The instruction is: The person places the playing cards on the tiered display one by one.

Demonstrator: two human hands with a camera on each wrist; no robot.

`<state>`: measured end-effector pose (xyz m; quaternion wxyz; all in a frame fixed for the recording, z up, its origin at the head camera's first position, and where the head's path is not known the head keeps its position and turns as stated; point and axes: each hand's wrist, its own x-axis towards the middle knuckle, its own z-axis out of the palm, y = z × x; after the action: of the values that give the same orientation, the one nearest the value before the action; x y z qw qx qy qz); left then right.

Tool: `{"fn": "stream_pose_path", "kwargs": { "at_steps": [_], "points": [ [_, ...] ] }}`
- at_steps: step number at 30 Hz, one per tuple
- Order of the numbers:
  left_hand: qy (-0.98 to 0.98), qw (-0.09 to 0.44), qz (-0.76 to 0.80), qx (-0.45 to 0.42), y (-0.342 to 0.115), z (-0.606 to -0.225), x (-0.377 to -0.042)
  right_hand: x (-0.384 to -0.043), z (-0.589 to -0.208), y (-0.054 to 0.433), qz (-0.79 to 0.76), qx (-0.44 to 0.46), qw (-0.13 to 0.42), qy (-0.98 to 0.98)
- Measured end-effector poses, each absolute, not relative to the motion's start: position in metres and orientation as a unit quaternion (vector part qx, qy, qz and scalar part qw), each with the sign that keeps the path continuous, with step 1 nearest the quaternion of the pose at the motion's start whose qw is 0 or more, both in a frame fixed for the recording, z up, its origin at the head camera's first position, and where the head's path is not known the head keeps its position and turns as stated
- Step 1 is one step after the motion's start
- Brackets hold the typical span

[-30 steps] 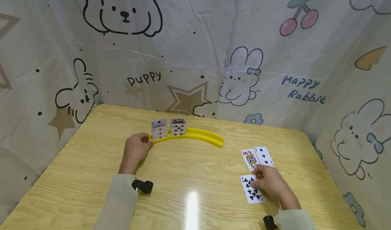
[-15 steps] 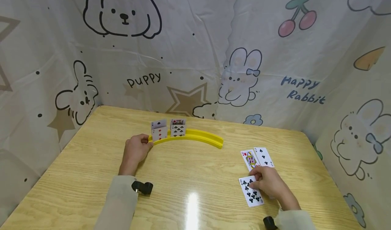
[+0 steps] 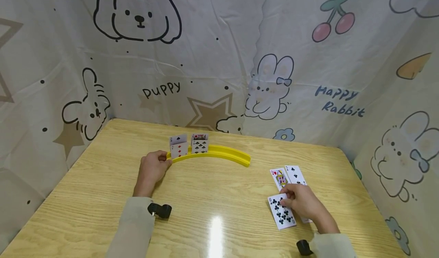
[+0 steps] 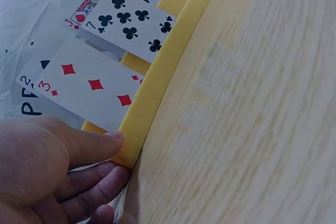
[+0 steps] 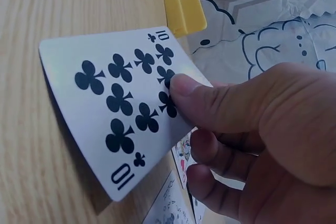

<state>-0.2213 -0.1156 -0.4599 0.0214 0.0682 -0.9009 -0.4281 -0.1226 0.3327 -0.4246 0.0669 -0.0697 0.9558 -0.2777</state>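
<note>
My left hand (image 3: 152, 172) pinches the left end of a curved yellow card holder (image 3: 228, 154) between thumb and fingers. In its slots stand a three of diamonds (image 4: 94, 84) in front of a two of spades (image 3: 178, 139), and a seven of clubs (image 4: 126, 19) in front of a jack of diamonds (image 4: 83, 11). At the right, my right hand (image 3: 303, 202) pinches a ten of clubs (image 5: 121, 93) by its edge, thumb on its face. The right wrist view shows this card tilted, its near edge off the table.
Beyond the right hand lie a face card of hearts (image 3: 279, 177) and a clubs card (image 3: 295, 174), face up. Another card (image 3: 306, 220) is mostly hidden under that hand. A printed cloth (image 3: 219, 60) hangs behind the wooden table (image 3: 205, 197).
The ten of clubs has shifted slightly left, then slightly up in the head view, with my right hand. More of the card beneath that hand shows now. My left hand stays put.
</note>
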Motion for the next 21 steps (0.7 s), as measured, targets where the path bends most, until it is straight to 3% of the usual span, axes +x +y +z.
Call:
{"fn": "stream_pose_path", "kwargs": {
  "at_steps": [21],
  "points": [
    [-0.901,0.023,-0.429,0.063,-0.117,-0.459,-0.222,-0.135,-0.401,0.325,-0.310,-0.083,-0.012,0.947]
  ]
}}
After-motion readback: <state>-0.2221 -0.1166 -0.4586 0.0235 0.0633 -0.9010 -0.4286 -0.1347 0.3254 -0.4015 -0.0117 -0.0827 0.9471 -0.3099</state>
